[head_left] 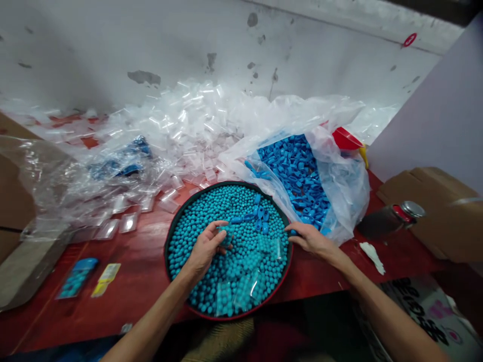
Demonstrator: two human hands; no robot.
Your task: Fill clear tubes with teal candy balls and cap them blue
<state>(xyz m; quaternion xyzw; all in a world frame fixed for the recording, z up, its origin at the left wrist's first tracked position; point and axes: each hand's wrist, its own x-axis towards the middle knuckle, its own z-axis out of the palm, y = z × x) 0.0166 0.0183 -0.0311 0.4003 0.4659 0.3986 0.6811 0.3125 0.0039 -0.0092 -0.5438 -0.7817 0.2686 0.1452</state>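
Note:
My left hand (209,245) is closed on a small clear plastic case (225,235) with turquoise beads showing in it, above a round tray. At the tray's right rim, my right hand (307,237) pinches a small blue plastic piece (293,232), partly hidden by the fingers. Turquoise beads (196,251) fill the dark-rimmed round tray (166,246). Several blue plastic pieces (260,216) lie on the beads, between my hands and a little beyond. More clear cases (247,291) rest on the beads at the near side and at the right.
Behind the tray, a large heap of clear plastic cases (192,125) reaches the wall. A plastic bag (343,186) of blue pieces stands back right, near a bottle (392,218) and cardboard box (433,211). At left lie a bead-filled case with blue top (77,278) and a yellow-white card (106,279).

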